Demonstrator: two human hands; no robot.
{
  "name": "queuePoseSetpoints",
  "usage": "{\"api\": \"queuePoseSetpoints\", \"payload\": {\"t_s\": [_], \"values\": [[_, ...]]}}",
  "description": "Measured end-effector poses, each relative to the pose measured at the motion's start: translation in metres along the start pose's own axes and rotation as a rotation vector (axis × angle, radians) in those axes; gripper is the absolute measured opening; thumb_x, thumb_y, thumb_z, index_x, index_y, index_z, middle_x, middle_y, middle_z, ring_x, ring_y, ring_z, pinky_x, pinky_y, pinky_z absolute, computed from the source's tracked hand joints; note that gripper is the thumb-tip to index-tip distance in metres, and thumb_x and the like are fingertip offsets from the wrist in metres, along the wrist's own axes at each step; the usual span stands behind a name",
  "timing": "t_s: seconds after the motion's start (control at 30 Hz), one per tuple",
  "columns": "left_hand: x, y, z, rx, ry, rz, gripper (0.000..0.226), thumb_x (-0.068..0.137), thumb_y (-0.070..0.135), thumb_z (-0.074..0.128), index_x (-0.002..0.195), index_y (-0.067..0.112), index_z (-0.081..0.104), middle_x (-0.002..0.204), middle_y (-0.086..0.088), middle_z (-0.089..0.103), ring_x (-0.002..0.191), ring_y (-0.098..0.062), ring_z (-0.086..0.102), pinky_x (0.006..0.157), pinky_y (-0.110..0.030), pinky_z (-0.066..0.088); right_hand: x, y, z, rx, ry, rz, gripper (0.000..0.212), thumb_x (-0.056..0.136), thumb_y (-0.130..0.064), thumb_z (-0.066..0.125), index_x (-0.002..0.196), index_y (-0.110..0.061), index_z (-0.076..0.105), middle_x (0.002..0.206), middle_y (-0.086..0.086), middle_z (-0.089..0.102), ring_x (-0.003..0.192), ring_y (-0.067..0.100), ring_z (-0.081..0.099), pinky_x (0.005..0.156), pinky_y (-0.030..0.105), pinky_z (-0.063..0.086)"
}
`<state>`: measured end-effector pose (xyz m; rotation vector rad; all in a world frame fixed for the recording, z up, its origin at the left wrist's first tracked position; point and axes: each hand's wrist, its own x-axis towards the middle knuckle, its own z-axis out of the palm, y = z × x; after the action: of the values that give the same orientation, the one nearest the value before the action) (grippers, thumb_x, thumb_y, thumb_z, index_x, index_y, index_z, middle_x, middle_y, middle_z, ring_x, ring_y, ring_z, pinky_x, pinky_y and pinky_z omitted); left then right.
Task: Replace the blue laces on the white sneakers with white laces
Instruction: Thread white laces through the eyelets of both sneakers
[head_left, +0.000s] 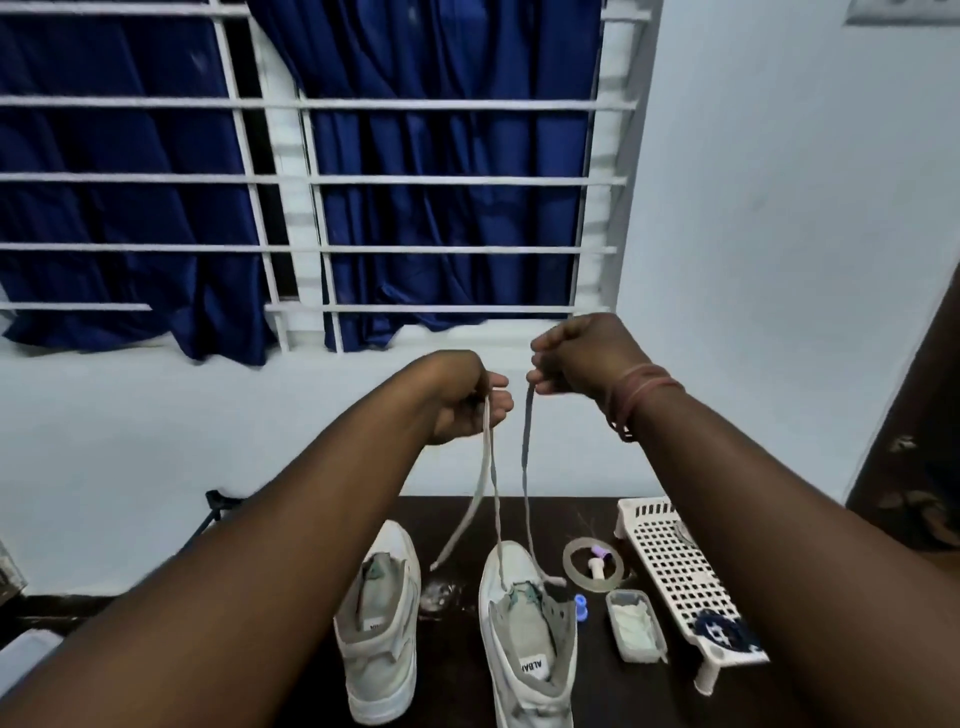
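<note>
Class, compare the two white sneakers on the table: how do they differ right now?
The right sneaker has a white lace threaded through its front eyelets, both ends pulled up by the left hand and right hand; the left sneaker shows no lace and nobody touches it. The right sneaker sits nearer the camera. Both are white, upright, toes pointing away.

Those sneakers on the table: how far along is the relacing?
Early on. Neither sneaker shows any blue lace, so removal looks done. Both hands, left and right, pull up the ends of a white lace threaded only through the lowest eyelets of the right sneaker. The rest of its eyelets and the whole unlaced left sneaker remain.
</note>
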<state>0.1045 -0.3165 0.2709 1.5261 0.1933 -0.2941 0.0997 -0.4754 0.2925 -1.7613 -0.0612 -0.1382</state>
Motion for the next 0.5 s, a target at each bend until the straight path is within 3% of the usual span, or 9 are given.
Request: {"api": "queuePoseSetpoints", "payload": {"t_s": [0.1,0.17,0.27,0.33,0.4,0.5], "values": [[-0.02,0.038,-0.002,-0.058,0.0,0.019,0.029,0.101,-0.003,0.036,0.113,-0.005,0.062,0.094,-0.019,0.067,0.069,-0.02,0.067,0.058,-0.027,0.059,-0.001,-0.04,-0.01,0.052,0.048,-0.068,0.011,0.083,0.017,0.064,0.093,0.017,0.064,0.085,0.023,0.066,0.069,0.032,0.069,0.063,0.035,0.063],[-0.032,0.06,-0.004,-0.112,-0.01,0.025,0.029,0.1,-0.006,0.036,0.115,-0.011,0.06,0.102,-0.024,0.067,0.071,-0.024,0.07,0.059,-0.029,0.062,-0.004,-0.065,-0.014,0.084,0.044,-0.119,0.008,0.08,0.018,0.066,0.086,0.013,0.064,0.086,0.023,0.066,0.072,0.033,0.069,0.066,0.038,0.063],[-0.046,0.087,-0.004,-0.168,0.011,0.048,0.044,0.088,-0.014,0.026,0.12,-0.018,0.055,0.121,-0.033,0.059,0.095,-0.036,0.071,0.07,-0.037,0.064,-0.004,-0.1,-0.018,0.17,0.045,-0.195,0.01,0.08,0.018,0.065,0.086,0.009,0.064,0.086,0.026,0.067,0.08,0.039,0.072,0.068,0.037,0.063],[-0.051,0.103,-0.005,-0.229,0.019,0.071,0.054,0.081,-0.018,0.019,0.122,-0.018,0.054,0.125,-0.035,0.055,0.107,-0.04,0.066,0.072,-0.037,0.063,-0.004,-0.119,-0.021,0.247,0.052,-0.223,0.012,0.081,0.02,0.06,0.091,0.016,0.064,0.098,0.036,0.067,0.096,0.043,0.07,0.072,0.037,0.063],[-0.055,0.113,-0.006,-0.254,0.014,0.087,0.048,0.086,-0.019,0.022,0.118,-0.016,0.057,0.122,-0.032,0.057,0.104,-0.037,0.066,0.061,-0.035,0.062,-0.003,-0.13,-0.022,0.302,0.053,-0.213,0.021,0.082,0.022,0.053,0.101,0.023,0.061,0.108,0.043,0.061,0.104,0.045,0.067,0.075,0.039,0.062],[-0.056,0.117,-0.004,-0.151,0.006,0.112,0.03,0.095,-0.017,0.039,0.113,-0.01,0.062,0.108,-0.023,0.066,0.09,-0.029,0.069,0.053,-0.028,0.061,-0.004,-0.134,-0.023,0.322,0.056,-0.189,0.018,0.081,0.023,0.054,0.095,0.018,0.065,0.099,0.034,0.067,0.093,0.04,0.071,0.068,0.033,0.063]]}}
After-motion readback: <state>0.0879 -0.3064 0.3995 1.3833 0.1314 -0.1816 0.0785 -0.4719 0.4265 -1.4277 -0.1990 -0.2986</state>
